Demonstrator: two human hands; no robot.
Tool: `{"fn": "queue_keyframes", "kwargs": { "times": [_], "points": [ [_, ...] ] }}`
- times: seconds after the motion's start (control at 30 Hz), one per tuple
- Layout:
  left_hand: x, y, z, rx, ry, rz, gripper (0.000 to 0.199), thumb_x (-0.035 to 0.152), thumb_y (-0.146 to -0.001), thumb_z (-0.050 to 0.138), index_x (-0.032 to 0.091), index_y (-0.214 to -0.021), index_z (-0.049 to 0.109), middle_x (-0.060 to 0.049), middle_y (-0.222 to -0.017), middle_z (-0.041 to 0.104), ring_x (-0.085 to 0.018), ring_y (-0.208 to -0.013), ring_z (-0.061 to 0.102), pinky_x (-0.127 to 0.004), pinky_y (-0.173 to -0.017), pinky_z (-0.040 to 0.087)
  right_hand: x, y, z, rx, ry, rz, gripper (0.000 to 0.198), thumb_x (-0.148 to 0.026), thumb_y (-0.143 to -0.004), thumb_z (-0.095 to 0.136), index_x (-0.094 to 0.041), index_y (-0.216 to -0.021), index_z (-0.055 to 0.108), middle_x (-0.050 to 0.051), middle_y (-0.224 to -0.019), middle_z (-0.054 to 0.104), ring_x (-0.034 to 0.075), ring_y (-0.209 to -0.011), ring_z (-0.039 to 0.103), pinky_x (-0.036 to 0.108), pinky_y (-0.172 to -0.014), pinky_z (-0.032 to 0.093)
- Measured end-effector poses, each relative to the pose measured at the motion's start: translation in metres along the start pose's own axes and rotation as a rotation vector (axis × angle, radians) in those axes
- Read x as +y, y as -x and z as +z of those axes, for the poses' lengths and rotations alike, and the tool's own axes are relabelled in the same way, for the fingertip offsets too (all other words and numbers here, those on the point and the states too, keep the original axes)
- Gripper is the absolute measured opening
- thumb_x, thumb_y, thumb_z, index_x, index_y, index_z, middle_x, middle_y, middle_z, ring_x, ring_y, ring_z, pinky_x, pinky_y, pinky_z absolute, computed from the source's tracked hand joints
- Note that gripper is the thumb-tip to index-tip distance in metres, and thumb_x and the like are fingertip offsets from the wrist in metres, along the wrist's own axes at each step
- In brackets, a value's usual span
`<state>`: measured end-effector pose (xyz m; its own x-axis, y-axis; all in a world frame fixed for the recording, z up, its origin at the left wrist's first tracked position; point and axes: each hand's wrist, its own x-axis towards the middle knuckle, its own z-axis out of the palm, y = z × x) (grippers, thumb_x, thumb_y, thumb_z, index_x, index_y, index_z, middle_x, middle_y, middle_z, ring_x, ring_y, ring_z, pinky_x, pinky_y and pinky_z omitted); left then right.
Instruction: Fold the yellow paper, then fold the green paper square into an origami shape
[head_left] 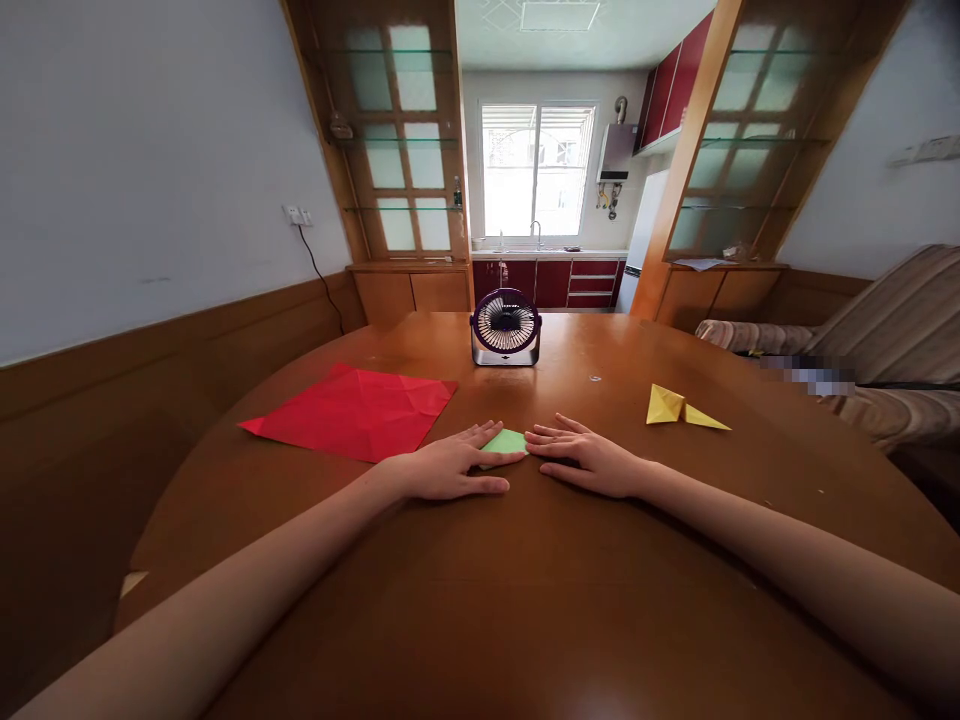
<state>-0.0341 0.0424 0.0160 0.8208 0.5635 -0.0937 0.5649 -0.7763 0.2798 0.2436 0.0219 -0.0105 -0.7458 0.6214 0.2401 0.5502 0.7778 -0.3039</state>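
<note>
A small piece of folded green paper (pixel 505 442) lies flat on the wooden table, between my two hands. My left hand (pixel 450 464) rests over its left side with fingers stretched out, hiding part of it. Lying flat with its fingers spread, my right hand (pixel 589 460) touches the paper's right end with the fingertips. To the left is a large sheet of creased red paper (pixel 360 408), near my left wrist. Farther right sits a folded yellow paper piece (pixel 666 406) with a pointed tail.
A small purple desk fan (pixel 506 325) stands upright beyond my hands on the round wooden table (pixel 525 620). A striped armchair (pixel 892 320) is at the right. A black cord (pixel 322 275) hangs from a wall socket at the left.
</note>
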Motion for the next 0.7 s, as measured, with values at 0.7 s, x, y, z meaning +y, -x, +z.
{"fn": "queue_keyframes", "kwargs": {
  "times": [0.7],
  "points": [
    [-0.048, 0.023, -0.019, -0.023, 0.245, -0.089, 0.045, 0.062, -0.094, 0.038, 0.035, -0.114, 0.069, 0.002, -0.153, 0.034, -0.024, -0.145, 0.023, -0.043, -0.118, 0.010, 0.003, 0.001, 0.000, 0.045, 0.053, -0.060, 0.042, -0.040, -0.098, 0.046, -0.030, -0.139, 0.048, 0.004, -0.141, 0.053, 0.025, -0.137, 0.041, 0.057, -0.117, 0.020]
  ]
}}
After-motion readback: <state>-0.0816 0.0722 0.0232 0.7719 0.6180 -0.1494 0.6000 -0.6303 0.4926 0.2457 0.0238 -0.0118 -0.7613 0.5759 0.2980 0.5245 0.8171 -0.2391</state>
